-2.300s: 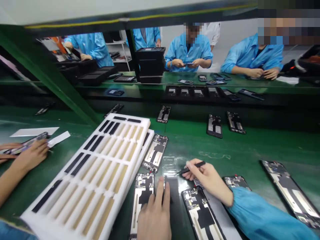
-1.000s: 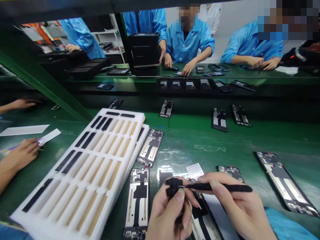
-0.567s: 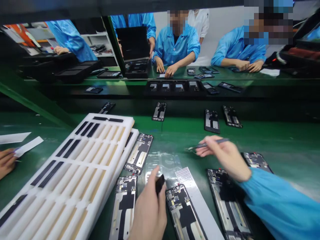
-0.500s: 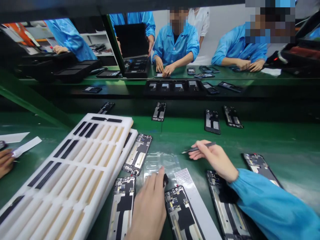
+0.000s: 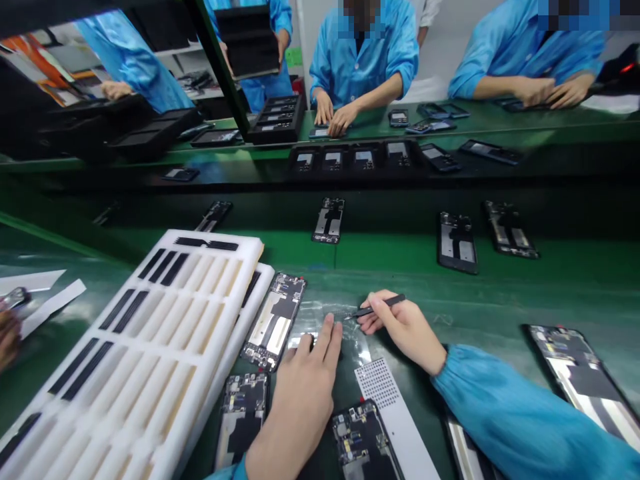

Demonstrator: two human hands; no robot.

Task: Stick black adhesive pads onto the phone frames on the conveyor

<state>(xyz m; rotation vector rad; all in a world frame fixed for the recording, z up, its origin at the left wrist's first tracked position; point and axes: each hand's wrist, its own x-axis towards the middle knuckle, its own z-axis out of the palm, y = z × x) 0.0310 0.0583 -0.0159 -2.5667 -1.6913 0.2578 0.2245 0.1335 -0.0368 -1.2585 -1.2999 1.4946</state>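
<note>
My left hand [image 5: 303,393] reaches up from below, its index and middle fingers stretched out onto a clear plastic film [image 5: 320,313]. A small dark piece shows between its fingers, mostly hidden. My right hand [image 5: 395,327] grips black tweezers [image 5: 380,305], whose tips point left and touch or hover just over the film near my left fingertips. Below lies a phone body [image 5: 363,433] with bare circuit board, beside a white strip with printed dots [image 5: 395,413]. Two more opened phone bodies lie left of my left hand, one upper [image 5: 275,320], one lower [image 5: 243,413].
White foam trays [image 5: 165,320] with slots, some holding black strips, are stacked at left. Another person's hand [image 5: 7,337] is at the left edge. More phone bodies [image 5: 585,373] lie right and along the back [image 5: 329,220]. Blue-sleeved co-workers [image 5: 363,67] work behind the shelf.
My right hand has moved left and down, bringing the tweezer tips to the film beside my left fingers. The left fingers have stretched forward. The view has tilted slightly down.
</note>
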